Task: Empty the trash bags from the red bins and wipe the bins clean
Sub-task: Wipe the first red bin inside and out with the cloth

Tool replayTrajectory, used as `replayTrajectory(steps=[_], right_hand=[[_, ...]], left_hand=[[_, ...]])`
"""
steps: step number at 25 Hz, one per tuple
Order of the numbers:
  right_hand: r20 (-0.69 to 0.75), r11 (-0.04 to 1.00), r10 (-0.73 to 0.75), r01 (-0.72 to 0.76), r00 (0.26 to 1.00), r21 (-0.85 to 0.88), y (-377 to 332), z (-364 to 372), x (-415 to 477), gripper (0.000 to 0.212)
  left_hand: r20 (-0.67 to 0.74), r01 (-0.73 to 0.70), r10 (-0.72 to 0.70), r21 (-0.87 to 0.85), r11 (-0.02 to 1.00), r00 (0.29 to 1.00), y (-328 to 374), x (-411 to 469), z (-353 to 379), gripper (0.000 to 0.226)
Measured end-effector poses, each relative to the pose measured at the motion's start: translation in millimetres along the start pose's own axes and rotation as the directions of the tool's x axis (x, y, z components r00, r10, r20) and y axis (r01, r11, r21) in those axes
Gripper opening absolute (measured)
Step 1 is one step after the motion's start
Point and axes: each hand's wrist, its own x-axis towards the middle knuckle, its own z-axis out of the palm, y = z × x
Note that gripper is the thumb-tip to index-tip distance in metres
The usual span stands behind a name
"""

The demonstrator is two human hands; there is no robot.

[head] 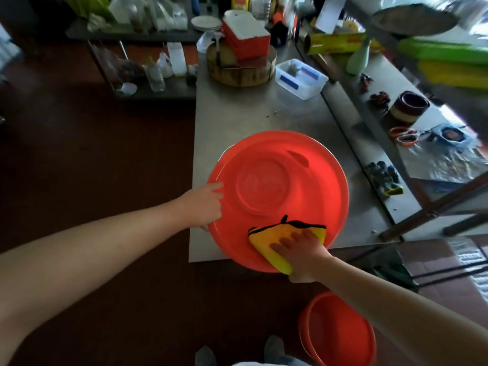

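Observation:
A round red bin lid (280, 186) lies flat on the near corner of the steel table (237, 114), overhanging its front edge. My left hand (203, 204) grips the lid's left rim, index finger stretched on top and thumb under the edge. My right hand (301, 252) presses a folded yellow cloth with black trim (264, 240) flat onto the lid's near right part, fingers straight. A red bin (340, 336) stands open on the floor at the bottom right, with no bag visible inside.
On the table's far end sit a round wooden chopping block (240, 72) with a red-and-white box (245, 35) on it and a clear plastic tub (301, 77). A steel shelf unit (383, 107) with clutter runs along the right. Dark floor (105, 154) lies left.

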Motion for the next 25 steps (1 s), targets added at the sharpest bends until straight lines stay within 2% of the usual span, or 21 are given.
replayTrajectory(steps=[3, 6, 8, 10, 13, 15, 18, 20, 23, 25], right_hand=[[-0.042, 1.000, 0.025, -0.025, 0.999, 0.002, 2.2, 1.8, -2.4, 0.090], [-0.031, 0.998, 0.029, -0.027, 0.999, 0.053, 4.5, 9.1, -3.4, 0.090], [-0.036, 0.995, 0.040, -0.037, 0.999, 0.089, 5.8, 13.6, -3.5, 0.093], [-0.020, 0.990, 0.057, -0.054, 0.998, 0.131, 7.8, 16.7, -2.8, 0.094], [-0.005, 0.993, 0.068, -0.068, 0.998, 0.102, 16.9, 19.7, -6.1, 0.093], [-0.018, 0.998, 0.045, -0.044, 0.999, 0.033, 28.6, 17.8, -10.6, 0.091], [-0.068, 0.999, 0.010, -0.012, 0.998, -0.034, 35.7, 11.8, -10.9, 0.086], [-0.091, 1.000, -0.004, 0.001, 0.996, -0.030, 30.7, 7.3, -7.9, 0.085], [-0.073, 1.000, -0.013, 0.013, 0.997, 0.012, 25.2, 6.9, -5.4, 0.086], [-0.077, 0.999, -0.003, 0.007, 0.997, 0.044, 28.7, 8.5, -6.3, 0.086]], left_hand=[[0.053, 0.139, -0.140, 0.006, 0.990, 0.989, 17.8, 1.3, -12.3, 0.025], [0.131, 0.213, -0.195, -0.140, 0.967, 0.972, 66.8, 17.5, -21.6, 0.039], [0.103, 0.232, -0.212, -0.277, 0.933, 0.972, 102.4, 34.5, -23.8, 0.054], [0.029, 0.233, -0.239, -0.361, 0.903, 0.971, 124.7, 46.2, -24.0, 0.049], [-0.061, 0.185, -0.219, -0.347, 0.919, 0.974, 122.5, 47.5, -14.6, 0.036], [-0.087, 0.148, -0.177, -0.266, 0.953, 0.980, 96.9, 35.1, -7.5, 0.030], [-0.085, 0.146, -0.155, -0.104, 0.984, 0.984, 47.0, 16.5, -2.7, 0.028], [-0.045, 0.204, -0.206, -0.045, 0.978, 0.978, 32.0, 11.8, -10.7, 0.028], [0.097, 0.246, -0.236, -0.114, 0.962, 0.967, 58.4, 23.0, -23.6, 0.039], [0.069, 0.212, -0.201, -0.264, 0.941, 0.977, 84.5, 34.6, -26.5, 0.048]])
